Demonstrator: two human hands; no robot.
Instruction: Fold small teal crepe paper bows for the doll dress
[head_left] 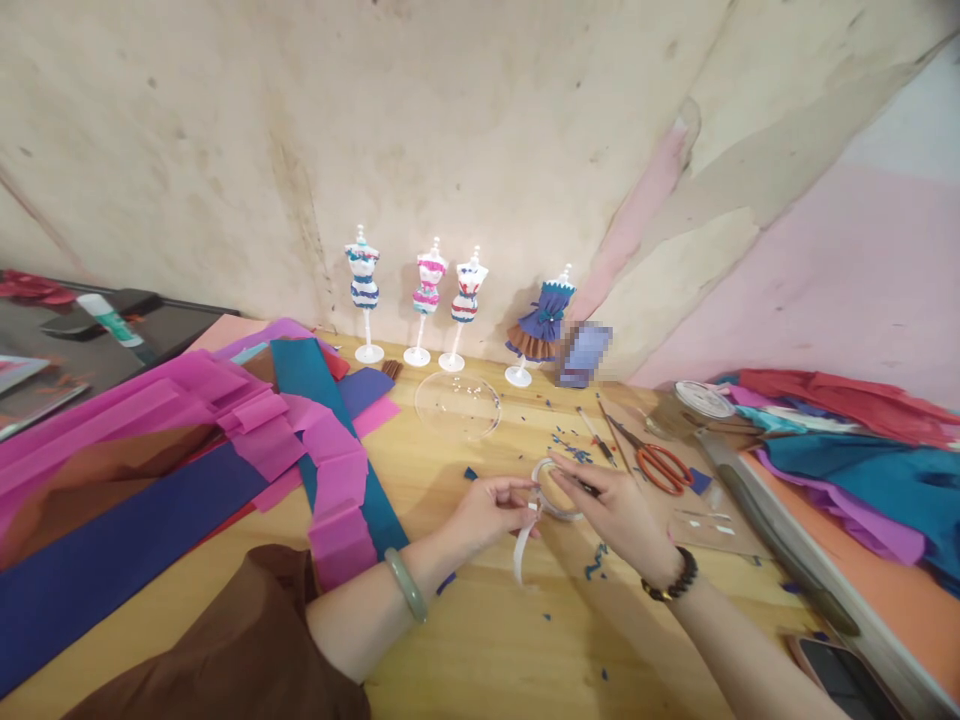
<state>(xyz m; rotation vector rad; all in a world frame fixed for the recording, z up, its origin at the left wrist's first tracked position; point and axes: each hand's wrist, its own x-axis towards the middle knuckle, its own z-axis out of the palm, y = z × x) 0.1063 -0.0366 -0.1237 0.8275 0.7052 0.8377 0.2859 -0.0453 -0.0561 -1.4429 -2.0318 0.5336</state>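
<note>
A roll of whitish tape (562, 515) is held between my two hands, low over the wooden table. My left hand (491, 512) pinches the tape beside the roll, and a loose tape strip (519, 562) hangs below its fingers. My right hand (616, 508) is closed at the far right side of the roll, its fingers bent over the rim. Something thin and dark shows under the right fingers, too hidden to name. Blue paper scraps (571, 447) lie just beyond the roll.
Several small mannequins (365, 290) stand along the wall, one in a blue and brown dress (551, 315). Orange-handled scissors (664, 468) lie at right, near a paper cutter (780, 540). Crepe paper strips (341, 490) cover the left. A clear round plate (459, 425) sits behind.
</note>
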